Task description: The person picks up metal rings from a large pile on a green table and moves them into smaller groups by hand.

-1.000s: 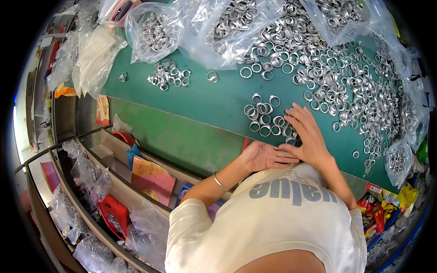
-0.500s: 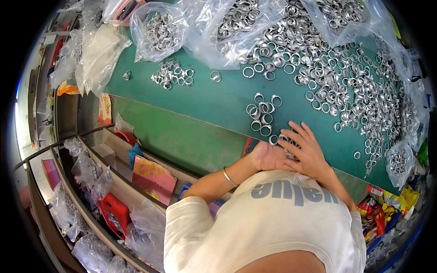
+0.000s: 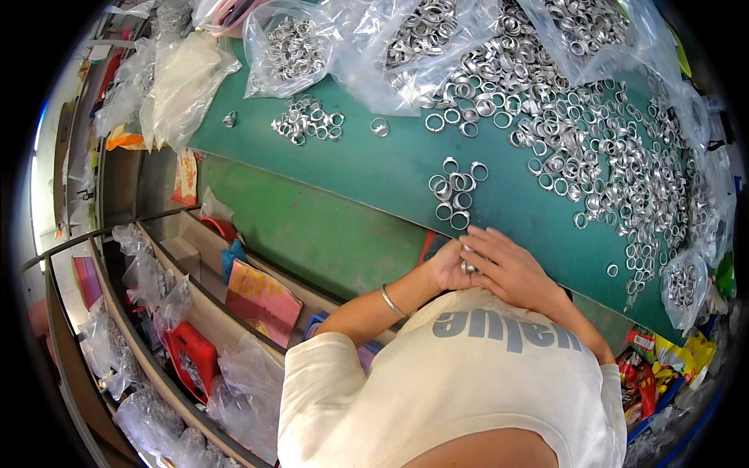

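At the near edge of the green table, my left hand (image 3: 450, 267), with a bangle on its wrist, is cupped around a few silver-coloured metal rings (image 3: 468, 267). My right hand (image 3: 509, 267) lies over it, fingers stretched out across the left palm and touching or nearly touching those rings. The hands hide most of what is in the palm, so I cannot tell how many rings it holds. Just beyond my fingers, a small group of loose rings (image 3: 454, 192) lies on the table.
A large heap of rings (image 3: 601, 148) spreads over the table's (image 3: 374, 168) right side. Clear bags of rings (image 3: 295, 51) stand along the back. A smaller ring pile (image 3: 309, 122) sits at left. Below are a shelf with a red basket (image 3: 193, 359) and colourful packets (image 3: 651, 366).
The rings at the table's near edge have gone from the tabletop into my left palm. My right hand has drawn back from the table and closed over the left.
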The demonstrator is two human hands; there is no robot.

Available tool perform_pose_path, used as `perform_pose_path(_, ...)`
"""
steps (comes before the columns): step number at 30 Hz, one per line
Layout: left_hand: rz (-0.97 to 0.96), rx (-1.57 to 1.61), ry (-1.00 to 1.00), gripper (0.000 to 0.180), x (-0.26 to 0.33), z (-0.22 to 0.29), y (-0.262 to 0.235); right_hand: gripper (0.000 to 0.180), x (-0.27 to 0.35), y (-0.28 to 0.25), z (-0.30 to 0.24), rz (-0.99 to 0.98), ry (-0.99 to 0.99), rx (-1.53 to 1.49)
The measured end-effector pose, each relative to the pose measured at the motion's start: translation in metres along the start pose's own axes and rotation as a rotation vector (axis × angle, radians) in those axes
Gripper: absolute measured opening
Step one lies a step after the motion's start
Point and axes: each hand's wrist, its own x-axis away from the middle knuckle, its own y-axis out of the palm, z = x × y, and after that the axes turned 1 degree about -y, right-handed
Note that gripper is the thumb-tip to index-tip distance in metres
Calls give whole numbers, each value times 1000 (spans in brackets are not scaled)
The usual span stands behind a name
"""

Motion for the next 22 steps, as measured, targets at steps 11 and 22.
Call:
perform_pose_path(11,105,-135,60,27,7,15,-42,20,21,1,2,234,5,-529)
perform_pose_path(22,383,-312,146,23,72,-7,52,15,31,-12,22,642,387,-579)
